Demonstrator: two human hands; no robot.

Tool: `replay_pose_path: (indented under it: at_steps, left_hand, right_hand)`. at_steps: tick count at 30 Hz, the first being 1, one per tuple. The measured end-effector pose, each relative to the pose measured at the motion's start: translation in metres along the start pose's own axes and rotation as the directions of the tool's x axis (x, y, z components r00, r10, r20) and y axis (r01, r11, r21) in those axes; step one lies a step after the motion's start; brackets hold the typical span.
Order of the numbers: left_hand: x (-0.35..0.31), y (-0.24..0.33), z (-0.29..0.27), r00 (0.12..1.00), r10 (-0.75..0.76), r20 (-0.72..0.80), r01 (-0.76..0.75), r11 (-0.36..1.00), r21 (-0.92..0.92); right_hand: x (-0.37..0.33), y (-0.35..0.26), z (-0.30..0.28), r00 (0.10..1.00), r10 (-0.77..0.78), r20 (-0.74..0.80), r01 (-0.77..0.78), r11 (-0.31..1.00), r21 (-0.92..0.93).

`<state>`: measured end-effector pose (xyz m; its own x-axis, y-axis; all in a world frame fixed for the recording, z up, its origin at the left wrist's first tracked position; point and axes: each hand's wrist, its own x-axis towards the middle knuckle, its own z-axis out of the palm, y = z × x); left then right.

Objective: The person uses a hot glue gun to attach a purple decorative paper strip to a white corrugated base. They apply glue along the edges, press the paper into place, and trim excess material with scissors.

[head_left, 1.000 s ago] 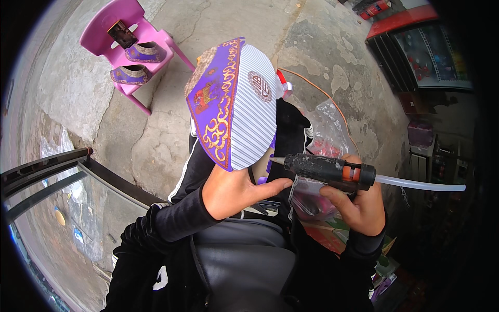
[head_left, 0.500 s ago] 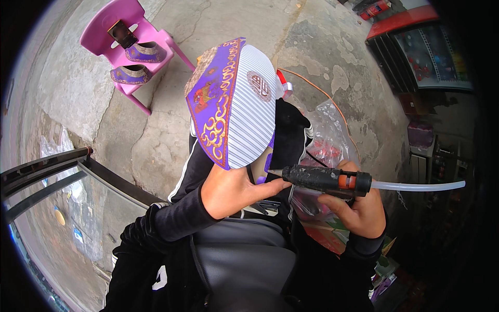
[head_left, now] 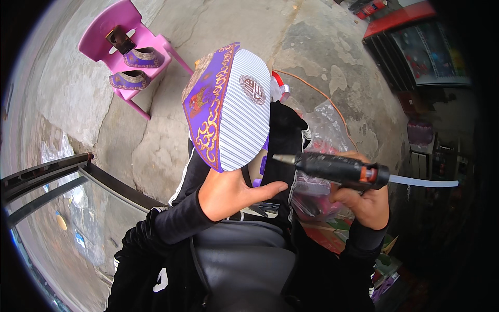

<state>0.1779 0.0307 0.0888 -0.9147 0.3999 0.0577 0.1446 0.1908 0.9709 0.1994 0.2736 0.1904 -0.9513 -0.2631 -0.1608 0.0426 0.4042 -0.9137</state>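
Note:
My left hand [head_left: 234, 193] is under the near end of a paper hat-like piece [head_left: 205, 112], its thumb stretched out to the right and its other fingers hidden behind the paper. The piece has a purple-and-gold patterned side and an oval face with grey-blue stripes and a round brown emblem. My right hand [head_left: 366, 204] grips a black hot glue gun [head_left: 332, 169]. A whitish glue stick [head_left: 423, 181] juts from the gun's back end. The nozzle points left, a little apart from the striped oval and above my left thumb.
A pink plastic chair [head_left: 96, 34] at the far left holds similar purple paper pieces [head_left: 130, 80] and a dark box [head_left: 120, 39]. Clear plastic bags [head_left: 327, 127] lie right of my legs, near an orange cord [head_left: 332, 101]. A glass-topped frame [head_left: 99, 203] stands at left, a red-topped cooler [head_left: 403, 21] at far right.
The glue gun has moved right and slightly up, its nozzle now away from my left thumb. The paper piece has shifted slightly left.

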Motion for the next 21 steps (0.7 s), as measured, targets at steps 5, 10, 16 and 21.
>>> replay_pose_path:
  at_steps: [5, 10, 16, 21]
  left_hand:
    - [0.000, -0.004, -0.003, 1.000, -0.016, -0.025, 0.015, 0.999, -0.050]
    - [-0.002, -0.005, -0.004, 0.996, -0.089, 0.000, 0.089, 0.991, -0.098]
    - [-0.005, -0.008, -0.007, 0.995, -0.094, -0.019, 0.091, 0.990, -0.110]
    - [-0.007, -0.005, -0.007, 0.989, -0.144, 0.020, 0.145, 0.984, -0.103]
  right_hand:
    - [0.040, 0.040, -0.031, 0.879, 0.064, -0.473, -0.053, 0.998, 0.036]
    - [0.126, 0.154, -0.054, 0.814, -0.269, -0.514, -0.173, 0.733, -0.657]
    - [0.173, 0.225, -0.037, 0.750, -0.334, -0.571, -0.467, 0.343, -0.815]
    - [0.199, 0.248, 0.013, 0.806, -0.498, -0.320, -0.301, 0.121, -0.946]
